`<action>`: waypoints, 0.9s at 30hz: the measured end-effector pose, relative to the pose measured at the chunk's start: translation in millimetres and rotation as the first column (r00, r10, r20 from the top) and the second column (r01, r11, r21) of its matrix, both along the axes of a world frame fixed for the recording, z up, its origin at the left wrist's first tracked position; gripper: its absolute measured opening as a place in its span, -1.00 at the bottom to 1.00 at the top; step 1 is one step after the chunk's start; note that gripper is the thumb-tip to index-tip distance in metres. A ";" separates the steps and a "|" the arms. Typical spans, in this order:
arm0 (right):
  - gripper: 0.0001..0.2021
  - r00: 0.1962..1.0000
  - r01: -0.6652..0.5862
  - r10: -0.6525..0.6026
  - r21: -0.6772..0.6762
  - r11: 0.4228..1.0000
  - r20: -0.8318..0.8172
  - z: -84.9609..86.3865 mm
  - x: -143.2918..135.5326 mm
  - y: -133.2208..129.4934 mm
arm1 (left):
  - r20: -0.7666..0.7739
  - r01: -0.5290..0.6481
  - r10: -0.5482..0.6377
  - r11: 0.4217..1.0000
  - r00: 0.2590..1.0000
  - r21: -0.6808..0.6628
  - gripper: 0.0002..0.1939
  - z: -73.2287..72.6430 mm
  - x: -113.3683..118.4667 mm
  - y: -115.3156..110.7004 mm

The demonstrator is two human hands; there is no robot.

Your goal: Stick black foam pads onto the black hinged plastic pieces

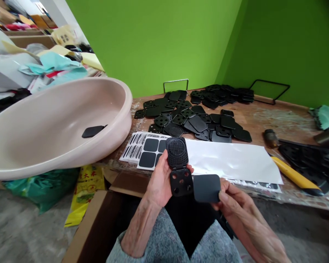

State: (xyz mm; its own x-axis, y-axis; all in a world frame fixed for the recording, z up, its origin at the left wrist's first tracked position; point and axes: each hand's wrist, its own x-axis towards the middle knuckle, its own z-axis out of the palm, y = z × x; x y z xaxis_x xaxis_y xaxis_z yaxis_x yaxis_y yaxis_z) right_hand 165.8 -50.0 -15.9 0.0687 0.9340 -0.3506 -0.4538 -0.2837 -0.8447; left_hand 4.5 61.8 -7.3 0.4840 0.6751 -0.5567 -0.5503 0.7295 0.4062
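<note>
My left hand (160, 182) is closed around a black hinged plastic piece (177, 151), which lies unfolded. Its upper half carries a round grid, and the lower half has several holes. Between thumb and fingers, my right hand (235, 201) pinches a dark square pad (207, 188) with rounded corners, just right of the lower half. Behind my left hand is a white sheet of square dark stickers (147, 159). A blank white sheet (230, 160) spreads to the right of it.
Black plastic pieces (175, 113) are heaped across the wooden table. A beige basin (109, 98) at left holds one dark piece (92, 131). A yellow-handled tool (293, 174) lies at right, near a small brown bottle (270, 138). Below stands an open cardboard box (87, 223).
</note>
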 end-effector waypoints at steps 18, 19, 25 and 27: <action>-0.75 0.989 0.033 -0.031 -0.010 0.999 0.145 -18.6 -36.7 12.3 | -0.030 0.013 -0.012 1.000 0.999 0.021 -0.51 -9.7 7.6 -6.6; -0.77 0.992 0.034 -0.034 -0.001 0.999 0.121 -18.7 -37.3 12.4 | -0.033 0.005 -0.004 1.000 0.999 0.014 -0.51 -9.8 8.0 -6.8; -0.81 0.997 0.028 -0.026 -0.019 0.999 0.068 -22.8 -38.6 11.7 | -0.059 -0.016 0.015 1.000 0.998 -0.007 -0.54 -8.6 9.4 -7.3; -0.81 0.998 0.034 -0.032 -0.022 0.999 0.057 -23.9 -39.1 11.8 | -0.065 -0.018 0.017 1.000 0.998 -0.009 -0.53 -8.8 9.3 -7.0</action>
